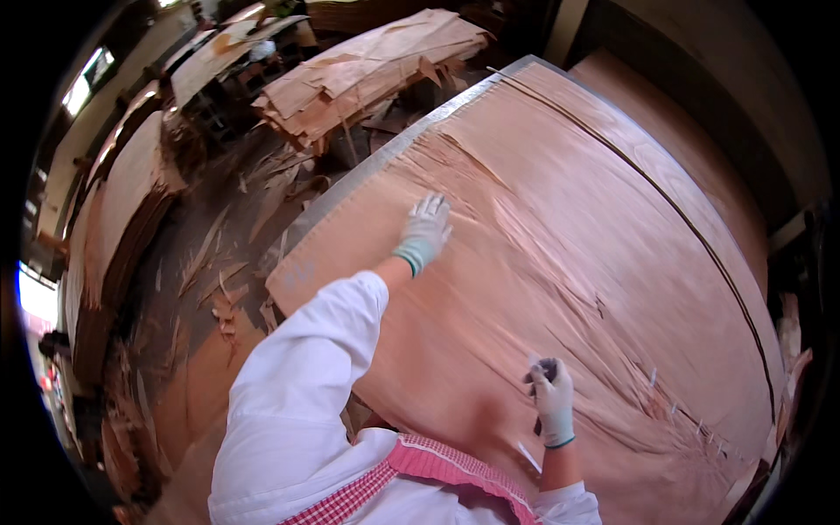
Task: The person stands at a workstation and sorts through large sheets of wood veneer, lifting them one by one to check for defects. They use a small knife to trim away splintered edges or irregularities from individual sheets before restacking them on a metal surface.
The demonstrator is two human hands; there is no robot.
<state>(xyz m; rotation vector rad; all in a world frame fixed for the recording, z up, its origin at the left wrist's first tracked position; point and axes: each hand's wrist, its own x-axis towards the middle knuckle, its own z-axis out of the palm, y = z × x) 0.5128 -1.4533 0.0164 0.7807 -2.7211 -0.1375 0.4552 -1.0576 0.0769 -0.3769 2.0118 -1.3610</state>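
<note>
Pale gloves (teal-edged) cover both hands — with white sleeves and a pink checked apron.

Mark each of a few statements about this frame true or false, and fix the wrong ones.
1. The left hand and right hand are both gloved. True.
2. The left hand is clenched in a fist. False: its fingers are extended.
3. A long, dark, curved strip crosses the wood sheet. True.
4. The left sleeve is black. False: it is white.
5. The right hand is the farther one from the body. False: the left is.
</note>
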